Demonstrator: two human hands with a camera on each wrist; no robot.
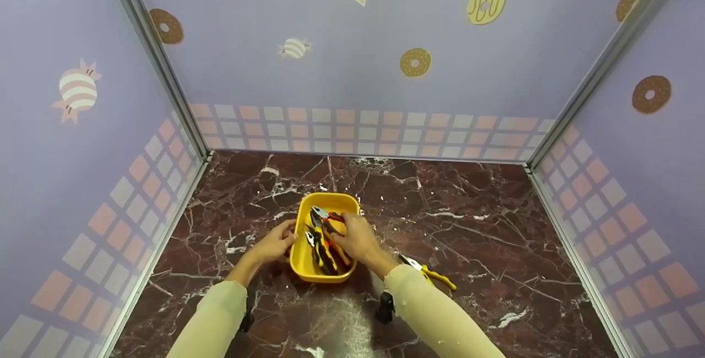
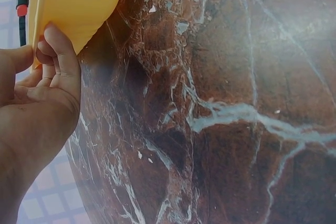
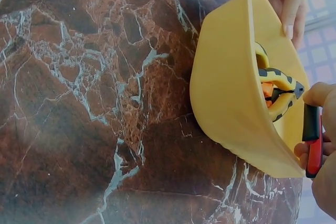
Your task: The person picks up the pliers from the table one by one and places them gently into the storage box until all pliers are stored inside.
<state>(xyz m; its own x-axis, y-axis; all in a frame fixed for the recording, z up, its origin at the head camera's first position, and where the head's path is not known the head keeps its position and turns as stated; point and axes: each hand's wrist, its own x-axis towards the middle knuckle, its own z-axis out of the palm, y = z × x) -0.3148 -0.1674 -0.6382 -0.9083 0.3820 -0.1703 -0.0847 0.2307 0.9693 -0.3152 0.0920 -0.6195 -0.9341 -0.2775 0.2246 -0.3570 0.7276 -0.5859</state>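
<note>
A yellow plastic bin (image 1: 329, 200) stands on the marble-patterned surface, with several pliers inside it. My left hand (image 1: 275, 242) pinches the bin's left rim between thumb and fingers, as the left wrist view (image 2: 52, 72) also shows. Over the bin's right side, my right hand (image 1: 358, 237) holds pliers with red-and-black handles (image 3: 315, 150); their silver jaws point toward the far left of the bin. Beneath them lie yellow-and-black-handled pliers (image 1: 326, 259), partly overlapping. An orange handle (image 3: 268, 87) shows among them. My right fingers hide part of the held handles.
Another pair of yellow-and-black pliers (image 1: 440, 277) lies on the dark red marble-patterned surface (image 1: 468, 226), right of the bin and beside my right forearm. Lilac panels (image 1: 352, 82) with sweets printed on them enclose the back and both sides.
</note>
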